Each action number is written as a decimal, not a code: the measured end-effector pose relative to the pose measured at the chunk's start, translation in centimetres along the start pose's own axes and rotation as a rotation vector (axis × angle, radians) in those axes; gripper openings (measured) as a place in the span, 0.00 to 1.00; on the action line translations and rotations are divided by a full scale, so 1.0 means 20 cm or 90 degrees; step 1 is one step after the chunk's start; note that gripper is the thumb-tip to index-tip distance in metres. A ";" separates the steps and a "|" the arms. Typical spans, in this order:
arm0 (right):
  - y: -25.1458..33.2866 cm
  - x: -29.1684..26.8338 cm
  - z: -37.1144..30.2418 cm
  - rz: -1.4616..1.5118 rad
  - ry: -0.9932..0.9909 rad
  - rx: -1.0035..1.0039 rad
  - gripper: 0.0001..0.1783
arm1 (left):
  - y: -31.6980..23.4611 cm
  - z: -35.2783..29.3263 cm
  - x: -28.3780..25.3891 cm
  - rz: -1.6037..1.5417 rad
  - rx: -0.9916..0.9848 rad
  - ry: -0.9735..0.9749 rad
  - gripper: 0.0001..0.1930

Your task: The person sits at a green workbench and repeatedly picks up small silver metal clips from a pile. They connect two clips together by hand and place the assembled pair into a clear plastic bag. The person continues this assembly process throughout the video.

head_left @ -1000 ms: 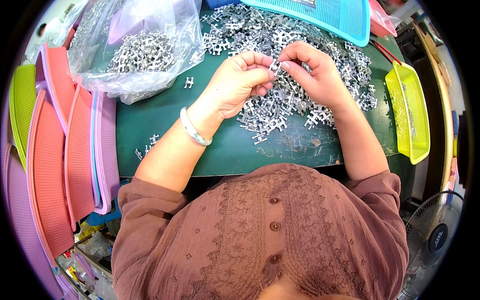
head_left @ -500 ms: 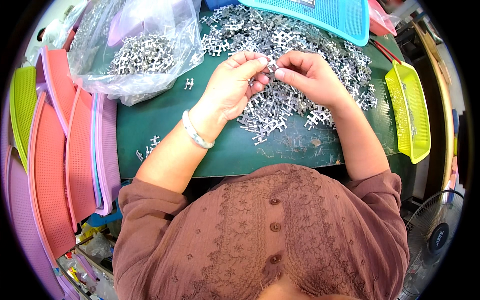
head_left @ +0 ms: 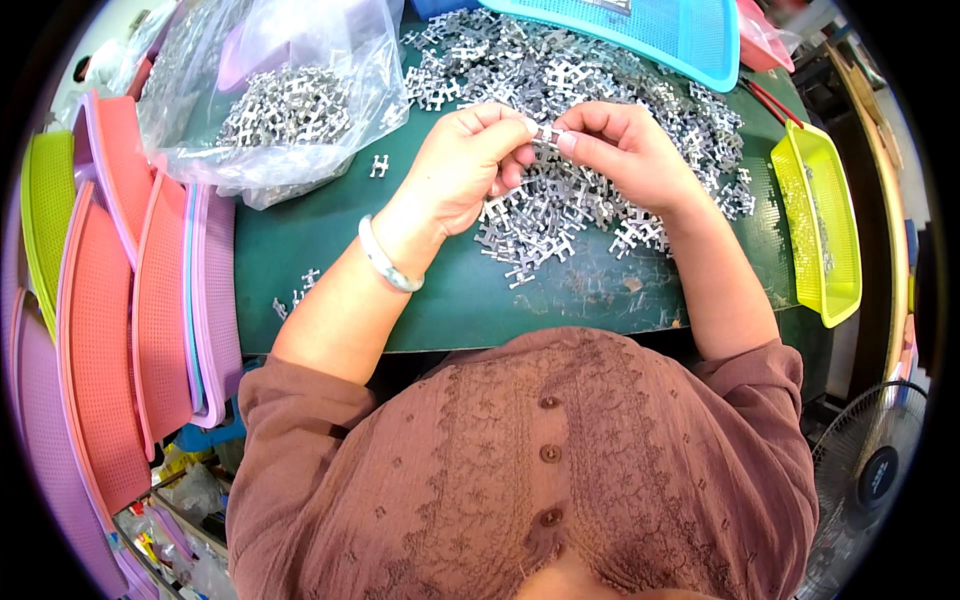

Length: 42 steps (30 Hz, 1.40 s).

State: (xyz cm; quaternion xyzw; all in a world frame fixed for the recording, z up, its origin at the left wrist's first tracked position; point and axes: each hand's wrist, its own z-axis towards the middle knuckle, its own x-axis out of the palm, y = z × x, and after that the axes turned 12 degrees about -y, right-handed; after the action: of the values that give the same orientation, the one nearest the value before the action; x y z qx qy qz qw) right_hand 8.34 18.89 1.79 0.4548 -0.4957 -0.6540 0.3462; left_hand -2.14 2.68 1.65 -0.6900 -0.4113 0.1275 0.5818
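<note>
My left hand (head_left: 468, 165) and my right hand (head_left: 622, 150) meet over the green mat (head_left: 330, 250), and together they pinch one small grey metal part (head_left: 546, 131) between their fingertips. Just below and beyond them lies a wide heap of the same grey H-shaped metal parts (head_left: 560, 215). A pale bangle (head_left: 385, 262) circles my left wrist. Both forearms come up from the lower edge, above my brown buttoned top.
A clear plastic bag of metal parts (head_left: 285, 105) lies at the back left. Stacked pink, orange and purple mesh trays (head_left: 150, 320) stand along the left, a blue tray (head_left: 660, 30) at the back, a yellow-green tray (head_left: 820, 225) at the right. A fan (head_left: 870, 470) stands low right.
Both hands have drawn closer together over the heap, and the fingertips now pinch the small part between them; the arms have barely shifted.
</note>
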 end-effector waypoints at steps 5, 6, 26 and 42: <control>0.01 -0.03 0.00 0.009 -0.031 -0.030 0.11 | -0.08 -0.15 -0.07 0.087 0.061 -0.090 0.04; 0.00 -0.03 0.00 0.002 -0.036 -0.044 0.11 | -0.07 -0.20 -0.11 0.154 0.067 -0.103 0.04; -0.04 -0.02 -0.01 -0.111 -0.022 -0.124 0.10 | 0.06 -0.58 -0.41 0.696 0.228 -0.243 0.10; -0.03 0.01 -0.02 -0.160 -0.013 -0.153 0.10 | 0.15 -0.50 -0.37 0.766 0.333 -0.206 0.08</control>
State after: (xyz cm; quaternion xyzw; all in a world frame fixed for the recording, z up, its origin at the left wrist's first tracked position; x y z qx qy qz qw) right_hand 8.76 18.78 1.18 0.4618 -0.3570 -0.7510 0.3086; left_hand 0.88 -9.54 -0.42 -0.6076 0.0071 0.6266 0.4880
